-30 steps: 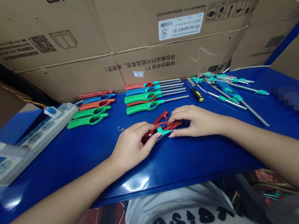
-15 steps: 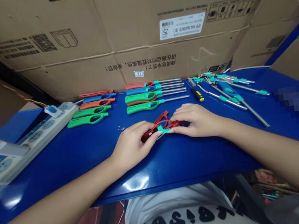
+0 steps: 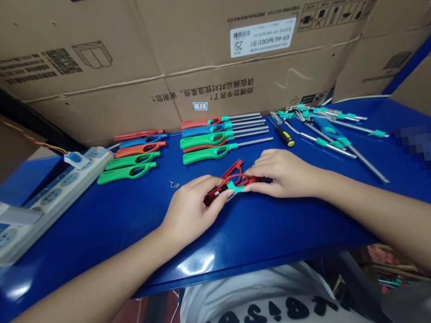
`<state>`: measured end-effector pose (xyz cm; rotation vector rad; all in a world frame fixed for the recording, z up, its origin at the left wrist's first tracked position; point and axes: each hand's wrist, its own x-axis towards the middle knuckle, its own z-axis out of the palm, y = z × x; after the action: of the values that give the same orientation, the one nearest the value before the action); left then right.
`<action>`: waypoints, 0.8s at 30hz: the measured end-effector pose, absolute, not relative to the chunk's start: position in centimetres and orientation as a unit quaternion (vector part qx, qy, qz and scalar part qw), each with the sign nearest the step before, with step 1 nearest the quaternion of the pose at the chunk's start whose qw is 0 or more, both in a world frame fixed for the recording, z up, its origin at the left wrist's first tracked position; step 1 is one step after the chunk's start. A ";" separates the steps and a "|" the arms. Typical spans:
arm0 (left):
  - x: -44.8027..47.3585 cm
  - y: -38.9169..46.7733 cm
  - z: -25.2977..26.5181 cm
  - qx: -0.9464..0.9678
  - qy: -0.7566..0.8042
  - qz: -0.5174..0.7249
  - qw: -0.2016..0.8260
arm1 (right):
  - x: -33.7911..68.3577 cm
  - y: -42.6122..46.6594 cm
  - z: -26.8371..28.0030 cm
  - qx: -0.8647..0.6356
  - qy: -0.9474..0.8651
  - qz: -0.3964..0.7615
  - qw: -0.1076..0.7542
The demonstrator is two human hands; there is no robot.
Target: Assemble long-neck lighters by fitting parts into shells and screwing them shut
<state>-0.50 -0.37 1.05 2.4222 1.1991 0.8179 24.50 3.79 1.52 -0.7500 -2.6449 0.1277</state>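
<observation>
Between my two hands, over the middle of the blue table, is a red lighter casing (image 3: 237,169) whose two halves look spread apart, with a teal trigger (image 3: 236,186) at its centre. My left hand (image 3: 193,203) is closed on the casing's left end, thumb in front and fingers behind. At the other end my right hand (image 3: 280,173) pinches the casing near the trigger. My fingers hide both ends of it. Just beyond my left hand lie a few small bent metal wires (image 3: 174,185).
Finished-looking gas lighters (image 3: 208,155) lie in a row at the back, left of a screwdriver (image 3: 287,136). Empty coloured casings (image 3: 129,172) sit beside a power strip (image 3: 47,199). Metal lighter tubes with wires (image 3: 366,162) are heaped right. A cardboard box (image 3: 196,39) stands behind.
</observation>
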 end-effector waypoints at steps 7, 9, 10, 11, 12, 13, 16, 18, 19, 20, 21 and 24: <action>-0.4 -0.4 1.0 0.845 0.422 0.285 0.161 | 24.5 3.8 1.6 -0.266 -0.948 0.008 0.172; -0.4 -0.4 1.0 0.844 0.423 0.288 0.163 | 24.5 3.8 1.6 -0.264 -0.950 -0.014 0.165; -0.4 -0.4 1.0 0.843 0.423 0.289 0.164 | 24.5 3.8 1.6 -0.262 -0.951 -0.026 0.161; -0.4 -0.4 1.0 0.842 0.423 0.290 0.166 | 24.5 3.8 1.6 -0.260 -0.952 -0.036 0.156; -0.4 -0.4 1.0 0.842 0.424 0.290 0.168 | 24.4 3.8 1.6 -0.257 -0.953 -0.046 0.151; -0.4 -0.4 1.0 0.841 0.425 0.290 0.170 | 24.4 3.7 1.6 -0.254 -0.955 -0.054 0.145; -0.4 -0.4 0.9 0.837 0.428 0.292 0.175 | 24.3 3.6 1.7 -0.252 -0.955 -0.078 0.133; -0.4 -0.4 0.9 0.836 0.428 0.292 0.179 | 24.2 3.6 1.8 -0.254 -0.955 -0.088 0.126; -0.3 -0.4 0.9 0.836 0.428 0.292 0.180 | 24.2 3.5 1.8 -0.254 -0.955 -0.090 0.124; -0.3 -0.4 0.9 0.837 0.427 0.290 0.181 | 24.2 3.5 1.8 -0.254 -0.955 -0.091 0.125; -0.3 -0.4 0.9 0.838 0.427 0.289 0.179 | 24.2 3.5 1.8 -0.255 -0.954 -0.090 0.127; -0.3 -0.4 0.9 0.843 0.421 0.289 0.171 | 24.3 3.5 1.8 -0.258 -0.953 -0.076 0.139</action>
<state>-0.35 -0.38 0.91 2.3929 1.1947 0.8213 24.28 3.45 1.77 -0.7457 -2.7544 -0.2205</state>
